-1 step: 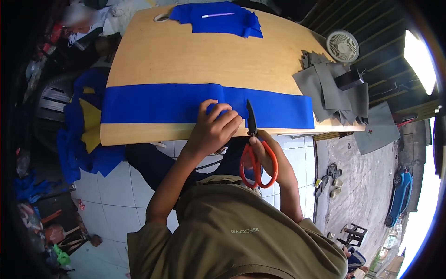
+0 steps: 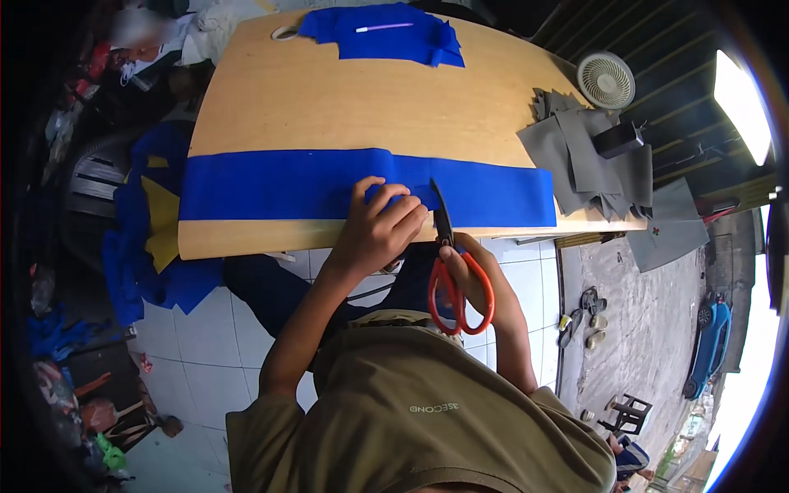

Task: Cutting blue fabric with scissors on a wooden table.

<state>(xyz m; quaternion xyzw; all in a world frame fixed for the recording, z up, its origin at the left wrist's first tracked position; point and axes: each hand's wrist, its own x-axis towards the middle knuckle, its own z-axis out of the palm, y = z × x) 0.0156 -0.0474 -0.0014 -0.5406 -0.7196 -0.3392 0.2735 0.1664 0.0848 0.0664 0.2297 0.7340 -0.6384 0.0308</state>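
Note:
A long strip of blue fabric (image 2: 263,185) lies along the near edge of the table. My left hand (image 2: 380,226) has its fingers curled on the strip at that edge, gripping it near the middle; the thumb is hidden. Just to the right, my right hand (image 2: 477,275) is closed around a pair of scissors (image 2: 445,226) with red-orange handles and dark blades. The blades point away from me over the fabric, right beside my left fingertips. Whether the fabric sits between the blades cannot be made out.
On the wooden table (image 2: 345,103), more blue fabric (image 2: 370,45) lies at the far side, with a purple-and-white pen (image 2: 385,27) on it and a tape roll (image 2: 284,33) beside it. Grey fabric pieces (image 2: 579,156) and a white fan (image 2: 606,80) are at the right. Blue cloth (image 2: 136,246) hangs at the left.
The scissors have tilted slightly, their tip shifting left toward my left fingers and their handles a little to the right. My left hand keeps its place.

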